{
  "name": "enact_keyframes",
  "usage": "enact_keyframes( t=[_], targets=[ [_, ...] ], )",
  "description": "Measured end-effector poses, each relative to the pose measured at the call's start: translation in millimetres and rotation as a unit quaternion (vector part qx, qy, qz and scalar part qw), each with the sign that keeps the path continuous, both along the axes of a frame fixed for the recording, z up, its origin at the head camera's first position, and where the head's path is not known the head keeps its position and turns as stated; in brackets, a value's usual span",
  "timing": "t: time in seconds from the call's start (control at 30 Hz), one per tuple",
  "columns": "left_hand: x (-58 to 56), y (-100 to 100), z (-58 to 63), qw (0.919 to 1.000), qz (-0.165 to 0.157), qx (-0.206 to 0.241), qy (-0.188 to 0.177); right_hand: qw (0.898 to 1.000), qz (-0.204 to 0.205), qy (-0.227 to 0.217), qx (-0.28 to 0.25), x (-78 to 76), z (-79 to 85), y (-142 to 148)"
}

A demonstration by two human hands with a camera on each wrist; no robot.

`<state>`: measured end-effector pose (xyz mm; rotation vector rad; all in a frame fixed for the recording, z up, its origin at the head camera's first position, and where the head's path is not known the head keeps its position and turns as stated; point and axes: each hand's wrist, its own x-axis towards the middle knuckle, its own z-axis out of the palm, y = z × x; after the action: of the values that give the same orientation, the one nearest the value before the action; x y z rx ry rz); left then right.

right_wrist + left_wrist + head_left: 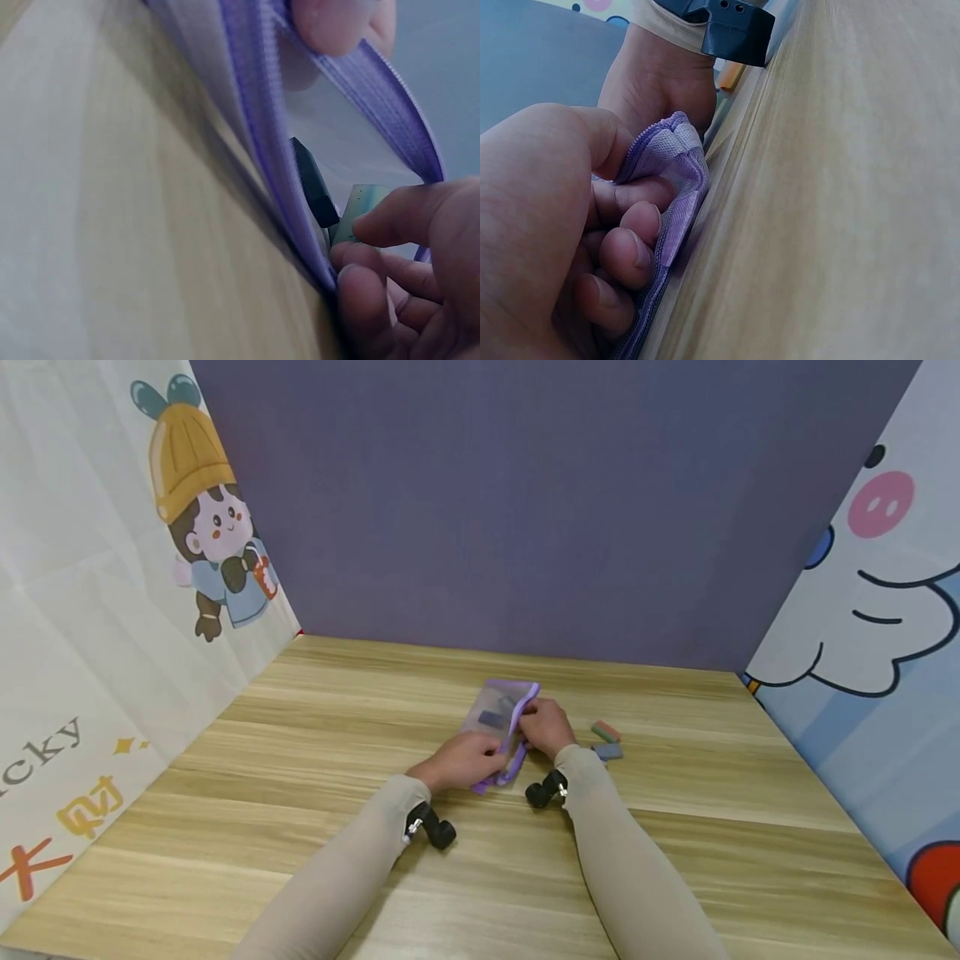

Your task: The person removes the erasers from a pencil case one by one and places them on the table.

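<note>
A see-through pouch (486, 700) with a purple zip edge lies on the table, its mouth held apart. My left hand (467, 760) pinches the near end of the zip edge (682, 202) between thumb and curled fingers. At the mouth, my right hand (547, 727) grips a small pale green block (357, 210), which looks like an eraser, between thumb and fingers. That block sits inside the opening in the right wrist view. Beside it, within the pouch, is a dark block (313, 184); the head view shows a dark block through the pouch's side.
Right of my right hand, a green-and-orange block (606, 732) and a grey-blue block (609, 751) lie on the wooden table (300, 718). A grey panel (480, 510) rises behind the table, with printed cloths on both sides.
</note>
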<state>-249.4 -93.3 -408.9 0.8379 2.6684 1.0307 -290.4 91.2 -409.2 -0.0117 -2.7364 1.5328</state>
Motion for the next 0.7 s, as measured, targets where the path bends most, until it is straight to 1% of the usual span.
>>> enact_keyframes(
  t=[0.13,0.4,0.7],
  targets=[
    [-0.6,0.1,-0.6,0.9999,-0.001,-0.005,0.009,1.0,0.003,0.002,-0.008,-0.1,0.0,-0.3],
    [-3.5,1.6,-2.2,0.9996,-0.001,-0.012,0.024,1.0,-0.003,0.01,-0.007,-3.2,-5.6,4.0],
    [-2.6,0.5,-3.5,0.9998,-0.001,-0.003,0.02,1.0,-0.004,0.013,-0.027,0.2,-6.7,4.3]
  ],
)
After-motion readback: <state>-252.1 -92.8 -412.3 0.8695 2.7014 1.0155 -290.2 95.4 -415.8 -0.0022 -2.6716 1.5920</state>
